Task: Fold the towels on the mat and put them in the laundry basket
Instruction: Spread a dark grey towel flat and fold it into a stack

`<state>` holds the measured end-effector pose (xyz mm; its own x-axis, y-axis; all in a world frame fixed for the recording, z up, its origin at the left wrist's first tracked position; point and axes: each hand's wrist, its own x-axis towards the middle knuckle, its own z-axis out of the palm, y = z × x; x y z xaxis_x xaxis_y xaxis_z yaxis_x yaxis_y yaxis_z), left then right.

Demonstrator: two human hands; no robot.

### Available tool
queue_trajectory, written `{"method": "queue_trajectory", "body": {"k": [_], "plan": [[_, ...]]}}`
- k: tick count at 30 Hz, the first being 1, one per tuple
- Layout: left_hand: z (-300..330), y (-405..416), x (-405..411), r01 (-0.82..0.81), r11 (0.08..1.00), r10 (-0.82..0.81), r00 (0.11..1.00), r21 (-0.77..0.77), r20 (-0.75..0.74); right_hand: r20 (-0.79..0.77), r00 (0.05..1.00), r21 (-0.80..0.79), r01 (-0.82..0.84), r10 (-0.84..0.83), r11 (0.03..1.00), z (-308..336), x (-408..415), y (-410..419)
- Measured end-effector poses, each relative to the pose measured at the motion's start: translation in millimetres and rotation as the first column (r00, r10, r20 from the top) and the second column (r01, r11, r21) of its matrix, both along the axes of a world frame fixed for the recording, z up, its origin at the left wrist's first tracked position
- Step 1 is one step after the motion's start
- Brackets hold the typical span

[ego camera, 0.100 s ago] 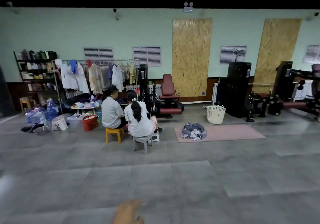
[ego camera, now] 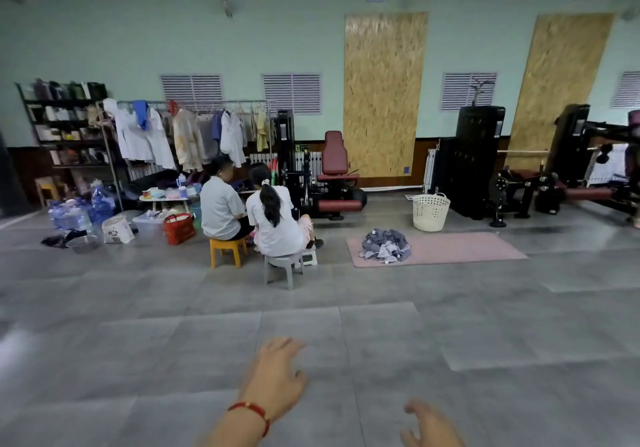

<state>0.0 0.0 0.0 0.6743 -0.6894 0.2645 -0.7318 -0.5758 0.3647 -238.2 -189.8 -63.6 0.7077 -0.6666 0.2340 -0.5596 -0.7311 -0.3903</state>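
Fingers (ego camera: 284,346) of the person's left hand (ego camera: 277,377) are loosely spread and relaxed, holding nothing, as the hand reaches forward low over the grey tiled floor (ego camera: 138,342); a thin red cord bracelet (ego camera: 251,412) circles that wrist. Lower and to the right, the person's right hand (ego camera: 427,426) shows only partly at the bottom edge, blurred, its fingers slightly apart and empty. Well beyond both hands, across the room, a heap of crumpled grey towels (ego camera: 386,245) lies unfolded on the left end of a long pink floor mat (ego camera: 467,247). Just behind the mat stands a cream perforated plastic laundry basket (ego camera: 430,211) with handles, upright; what it holds cannot be seen from here. Left of the mat, two people in pale shirts sit with their backs turned, one on a yellow plastic stool (ego camera: 225,251), the other on a grey plastic stool (ego camera: 281,268). Behind them a metal clothes rack (ego camera: 194,131) hangs with white and coloured garments, and a dark shelving unit (ego camera: 65,124) stands at far left. Black gym machines (ego camera: 479,159) with maroon padding line the pale green wall (ego camera: 138,38), where two tall chipboard panels (ego camera: 384,93) are fixed.
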Motion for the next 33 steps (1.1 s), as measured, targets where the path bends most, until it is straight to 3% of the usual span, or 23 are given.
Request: {"method": "queue_trajectory", "body": {"k": [2, 3, 5, 10, 24, 29, 33], "plan": [[21, -21, -7, 0.025, 0.998, -0.021, 0.997, 0.05, -0.078, -0.153, 0.987, 0.141, -0.022, 0.044, 0.99, 19, 26, -13], [30, -32, -7, 0.027, 0.998, -0.024, 0.999, 0.059, -0.044, -0.235, 0.968, 0.192, -0.042, 0.087, 0.98, 23, 34, -16], [33, -50, -6, 0.029, 0.996, -0.031, 0.999, 0.087, 0.017, -0.295, 0.95, 0.152, -0.059, 0.102, 0.987, 19, 50, -26], [20, -93, 32, 0.039, 0.969, -0.034, 0.999, 0.243, -0.023, -0.382, 0.918, 0.068, -0.087, 0.106, 0.994, 16, 93, -60], [-61, -302, 213, 0.156, 0.922, -0.137, 0.987, 0.353, -0.08, -0.504, 0.862, 0.189, 0.06, 0.045, 0.98, -38, 261, -230], [-84, -409, 257, 0.185, 0.92, -0.179, 0.983, 0.346, -0.052, -0.509, 0.859, 0.249, 0.081, 0.059, 0.965, -64, 312, -329], [-96, -502, 289, 0.201, 0.919, -0.174, 0.979, 0.34, -0.109, -0.505, 0.856, 0.272, 0.039, 0.108, 0.962, -82, 352, -433]]}}
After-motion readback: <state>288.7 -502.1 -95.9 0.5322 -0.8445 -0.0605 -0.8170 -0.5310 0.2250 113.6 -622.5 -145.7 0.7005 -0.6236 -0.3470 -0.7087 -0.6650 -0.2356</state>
